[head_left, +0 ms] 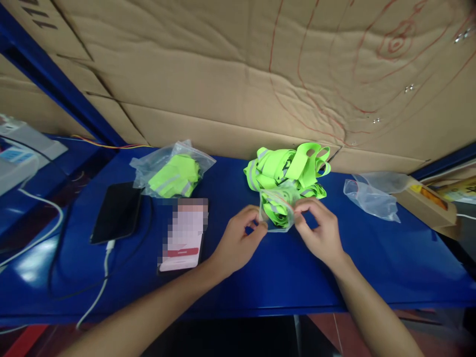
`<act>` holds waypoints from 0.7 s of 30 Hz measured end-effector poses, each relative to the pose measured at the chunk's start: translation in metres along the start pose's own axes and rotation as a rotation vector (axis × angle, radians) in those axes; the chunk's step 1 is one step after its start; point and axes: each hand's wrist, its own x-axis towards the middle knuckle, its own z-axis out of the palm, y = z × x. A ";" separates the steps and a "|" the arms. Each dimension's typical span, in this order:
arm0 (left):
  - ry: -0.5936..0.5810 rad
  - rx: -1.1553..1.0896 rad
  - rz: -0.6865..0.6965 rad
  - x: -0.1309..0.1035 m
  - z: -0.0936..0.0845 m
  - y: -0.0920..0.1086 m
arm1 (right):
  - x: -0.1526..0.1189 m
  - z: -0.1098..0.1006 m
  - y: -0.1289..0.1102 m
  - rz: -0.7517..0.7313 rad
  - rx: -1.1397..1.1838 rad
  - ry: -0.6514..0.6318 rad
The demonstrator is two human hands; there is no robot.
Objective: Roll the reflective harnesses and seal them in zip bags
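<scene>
A small clear zip bag (pixel 277 230) with a rolled neon-green reflective strap (pixel 277 212) inside is held up in front of me. My left hand (pixel 240 238) pinches its left edge between thumb and fingers. On the right edge, my right hand (pixel 318 228) has a similar pinch. Just behind the bag lies a heap of neon-green straps (pixel 282 166) with grey reflective bands, some of them looped upward. Farther left, a second clear bag (pixel 204 159) holds more folded green strap (pixel 176 176).
Left of my hands lie a lit phone (pixel 186 248) and a dark phone (pixel 117 213) on a white cable (pixel 106 270). Clear bags (pixel 375 198) and an open cardboard box (pixel 427 210) are at the right. A cardboard wall (pixel 208 64) rises behind the blue table (pixel 282 277).
</scene>
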 end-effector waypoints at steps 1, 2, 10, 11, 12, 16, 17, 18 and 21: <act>0.037 -0.056 -0.001 0.002 -0.001 -0.001 | 0.001 0.001 0.004 0.025 0.017 -0.023; 0.062 -0.114 -0.006 0.005 -0.002 -0.002 | 0.002 0.001 0.009 0.083 0.019 -0.033; -0.031 -0.557 -0.135 0.010 -0.004 0.000 | 0.011 0.004 0.055 0.594 0.266 -0.062; 0.005 -0.487 -0.088 0.010 -0.004 -0.001 | 0.011 0.004 0.055 0.594 0.317 -0.040; 0.061 -0.410 -0.037 0.009 -0.003 -0.002 | 0.012 0.004 0.054 0.592 0.365 -0.002; 0.242 -0.125 0.093 0.006 -0.002 -0.009 | 0.013 0.006 0.044 0.573 0.516 0.181; 0.247 -0.048 0.094 0.006 -0.002 -0.010 | 0.012 0.006 0.041 0.570 0.546 0.207; 0.243 0.017 0.082 0.006 -0.002 -0.012 | 0.012 0.007 0.039 0.570 0.575 0.232; 0.182 0.046 -0.021 0.008 -0.004 -0.014 | 0.009 0.012 0.035 0.523 0.577 0.302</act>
